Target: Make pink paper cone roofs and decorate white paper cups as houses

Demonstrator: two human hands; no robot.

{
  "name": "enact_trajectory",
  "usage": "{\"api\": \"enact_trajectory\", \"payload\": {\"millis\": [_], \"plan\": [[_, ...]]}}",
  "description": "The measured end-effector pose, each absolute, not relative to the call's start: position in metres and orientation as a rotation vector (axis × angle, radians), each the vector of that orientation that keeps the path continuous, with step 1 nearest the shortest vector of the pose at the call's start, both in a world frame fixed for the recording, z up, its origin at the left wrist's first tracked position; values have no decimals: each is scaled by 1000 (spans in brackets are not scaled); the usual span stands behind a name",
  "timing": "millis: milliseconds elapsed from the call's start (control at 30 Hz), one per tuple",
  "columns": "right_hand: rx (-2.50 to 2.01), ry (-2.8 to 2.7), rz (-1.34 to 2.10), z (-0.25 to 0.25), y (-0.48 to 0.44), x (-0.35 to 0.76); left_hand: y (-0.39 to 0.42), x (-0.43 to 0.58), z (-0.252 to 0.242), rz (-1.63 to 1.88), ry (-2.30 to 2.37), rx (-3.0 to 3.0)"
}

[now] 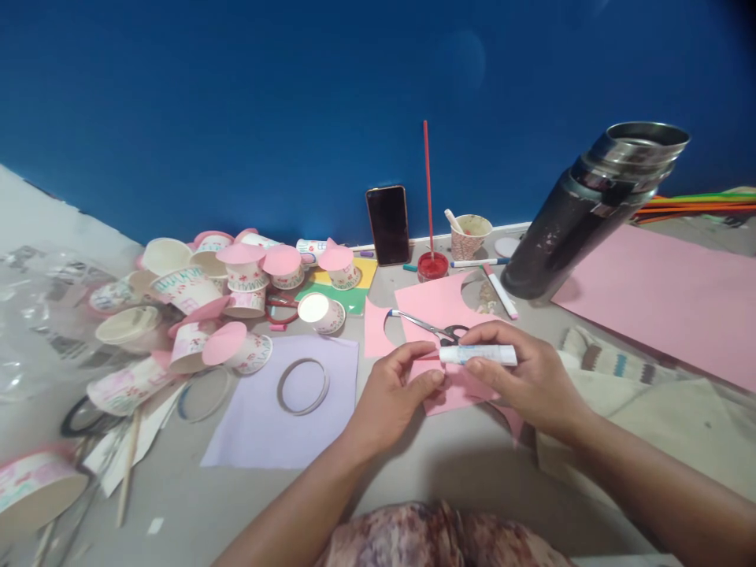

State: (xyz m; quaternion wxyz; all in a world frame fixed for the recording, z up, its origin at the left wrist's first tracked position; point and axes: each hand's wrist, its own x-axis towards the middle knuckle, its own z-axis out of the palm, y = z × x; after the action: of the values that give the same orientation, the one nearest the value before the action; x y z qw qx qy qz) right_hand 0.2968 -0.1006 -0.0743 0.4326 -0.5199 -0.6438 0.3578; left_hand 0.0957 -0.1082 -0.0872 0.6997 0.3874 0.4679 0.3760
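My right hand [535, 374] is closed around a white glue stick [487, 355] with faint blue print, held level between thumb and fingers. Its left end points at my left hand [398, 394], whose thumb and fingers curl together around something reddish-pink that is mostly hidden. Under both hands lie cut pieces of pink paper [422, 303], one with a round cutout. Scissors [428, 324] with dark handles rest on the paper just behind my fingers.
Decorated paper cups [186, 291], several with pink discs, crowd the left. A tape ring [303, 411] lies on lilac paper [248, 441]. Behind stand a phone [388, 226], a red pot [433, 266] with a stick, a cup [471, 238], and a tall black flask [567, 224].
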Motion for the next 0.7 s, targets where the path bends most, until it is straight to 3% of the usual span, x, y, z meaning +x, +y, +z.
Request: {"api": "enact_trajectory", "payload": {"millis": [300,700], "plan": [[-963,-1889,435,-87,-105,295,-107,95,-88,854,1080,917],[-986,-2025,288,-98,-105,298,-111,92,-83,808,1206,1261]]}}
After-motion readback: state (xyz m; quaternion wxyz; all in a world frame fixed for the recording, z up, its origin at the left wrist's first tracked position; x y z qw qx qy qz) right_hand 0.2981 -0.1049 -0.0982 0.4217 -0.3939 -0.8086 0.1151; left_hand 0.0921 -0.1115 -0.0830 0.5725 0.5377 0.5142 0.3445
